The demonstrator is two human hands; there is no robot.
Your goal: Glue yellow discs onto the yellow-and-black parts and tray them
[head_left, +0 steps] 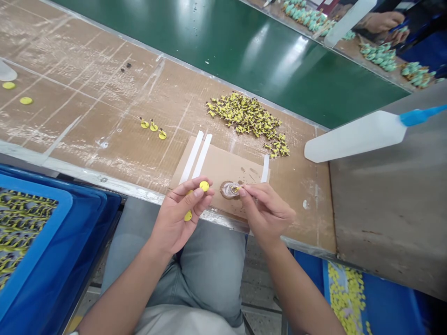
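Centrally in the frame, the left hand [183,211] has thumb and forefinger clamped on 1 yellow disc [204,186], and 2 more patches of yellow show among its curled fingers. Just right of center, the right hand [267,211] pinches 1 small figure [239,188] between thumb and forefinger, at the right edge of 1 glossy puddle [228,190]; whether they touch, I cannot tell. Beneath lies 1 cardboard sheet [223,160] with 3 white strips [202,157], 2 at its left side and 1 at its right.

Left of the sheet, 3 figures on yellow bases [153,126] stand in a short row. Toward the upper left edge are 2 loose discs [26,100]. Above the sheet spreads 1 pile of yellow-and-dark figures [244,114], too many to count. At right lies 1 white bottle [356,136] with a blue tip. Lower left, 1 blue tray [64,204] holds rows of figures; lower right, uncounted yellow discs [345,293] fill a container. Upper right, a co-worker's hands [384,23] are near turquoise pieces [379,56].
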